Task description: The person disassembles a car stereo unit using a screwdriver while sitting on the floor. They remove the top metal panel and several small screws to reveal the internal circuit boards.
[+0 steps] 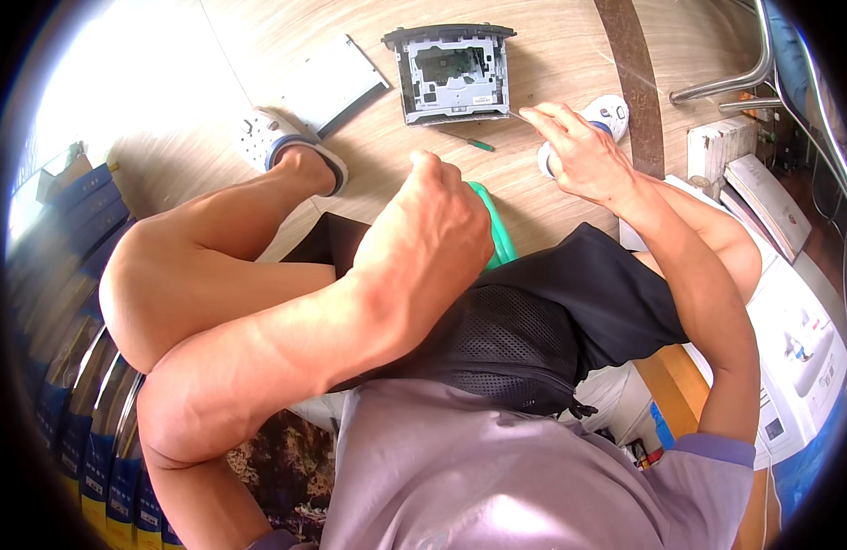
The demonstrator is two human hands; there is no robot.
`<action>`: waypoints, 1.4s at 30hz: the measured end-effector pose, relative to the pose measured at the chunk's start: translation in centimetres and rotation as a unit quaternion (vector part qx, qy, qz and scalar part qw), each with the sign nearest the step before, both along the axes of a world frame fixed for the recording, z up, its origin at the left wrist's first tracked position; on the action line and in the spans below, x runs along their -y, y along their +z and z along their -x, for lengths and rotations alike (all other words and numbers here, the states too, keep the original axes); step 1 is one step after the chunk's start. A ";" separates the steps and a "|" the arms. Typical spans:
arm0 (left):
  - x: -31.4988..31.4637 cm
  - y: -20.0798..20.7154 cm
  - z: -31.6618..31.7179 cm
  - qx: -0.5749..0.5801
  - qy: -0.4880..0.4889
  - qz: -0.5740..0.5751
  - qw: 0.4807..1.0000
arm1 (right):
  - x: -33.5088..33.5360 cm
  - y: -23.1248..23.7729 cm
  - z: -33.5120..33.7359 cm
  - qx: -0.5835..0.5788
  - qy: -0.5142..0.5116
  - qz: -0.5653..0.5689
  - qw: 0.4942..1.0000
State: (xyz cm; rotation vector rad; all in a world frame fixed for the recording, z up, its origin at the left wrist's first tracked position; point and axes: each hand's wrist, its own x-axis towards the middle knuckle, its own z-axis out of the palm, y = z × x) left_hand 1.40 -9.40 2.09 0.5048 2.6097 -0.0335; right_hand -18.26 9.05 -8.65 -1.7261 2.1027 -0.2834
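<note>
My left hand [428, 225] is raised over my lap in a closed fist, thumb on top; whatever is inside it is hidden. Farther out to the right, my right hand [579, 156] has its fingers drawn toward a pinch, and a thin sliver seems to show at the tips, too small to name. Those fingertips are close to the right lower corner of a metal-cased electronic unit [455, 78] with a black front panel, lying on the floor. Just below that unit lies a small screwdriver [481, 145] with a green handle. A flat silver metal cover [336, 87] rests to its left.
A green plastic object [497, 229] shows between my knees, partly behind my left hand. My feet in white clogs [275, 137] flank the unit. Blue and yellow boxes [98, 458] line the left side. Chrome chair legs [726, 87] and white boxes [721, 147] stand at right.
</note>
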 end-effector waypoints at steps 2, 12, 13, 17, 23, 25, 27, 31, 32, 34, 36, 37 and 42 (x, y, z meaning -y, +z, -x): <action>0.0 0.0 0.1 0.002 -0.002 0.003 1.000 | -0.4 -0.7 0.3 -0.019 -0.012 -0.112 0.993; -0.2 0.1 0.1 0.000 -0.005 0.002 1.000 | -0.3 0.2 -0.3 0.016 -0.043 -0.057 0.997; -0.2 0.1 0.3 0.013 -0.011 0.006 1.000 | -0.8 -0.5 0.0 0.008 -0.056 -0.060 0.997; -0.1 0.0 0.2 0.020 -0.009 0.006 1.000 | -0.4 -0.3 -0.1 0.018 -0.040 -0.004 0.999; -0.2 0.1 0.2 0.009 -0.009 0.008 1.000 | -0.4 -0.2 -0.1 -0.003 -0.062 -0.071 0.996; -0.3 0.0 0.5 0.015 -0.008 -0.001 1.000 | -0.7 0.0 0.0 0.005 -0.055 -0.041 0.998; -0.3 -0.2 0.2 0.020 -0.005 0.005 1.000 | -0.1 -0.4 -0.2 0.023 -0.038 -0.002 0.999; -0.2 0.0 -0.1 -0.005 -0.018 0.012 1.000 | 0.0 0.3 -0.3 0.005 -0.031 -0.010 0.999; -0.3 0.0 -0.1 -0.005 -0.018 0.012 1.000 | -0.1 0.2 -0.3 0.001 -0.053 -0.061 0.997; -0.3 0.0 -0.2 0.003 -0.012 0.012 1.000 | -0.2 -0.1 -0.2 0.013 -0.041 -0.030 0.999; -0.5 -0.3 -0.1 0.004 -0.015 0.008 1.000 | -0.3 -0.4 -0.1 0.024 -0.034 -0.003 0.999; -0.5 -0.4 -0.1 0.006 -0.017 0.005 1.000 | -0.3 -0.4 -0.1 0.006 -0.027 0.019 0.999; -0.3 -0.2 -0.3 -0.005 -0.014 0.006 1.000 | -0.5 -1.2 0.1 -0.030 -0.010 -0.025 0.999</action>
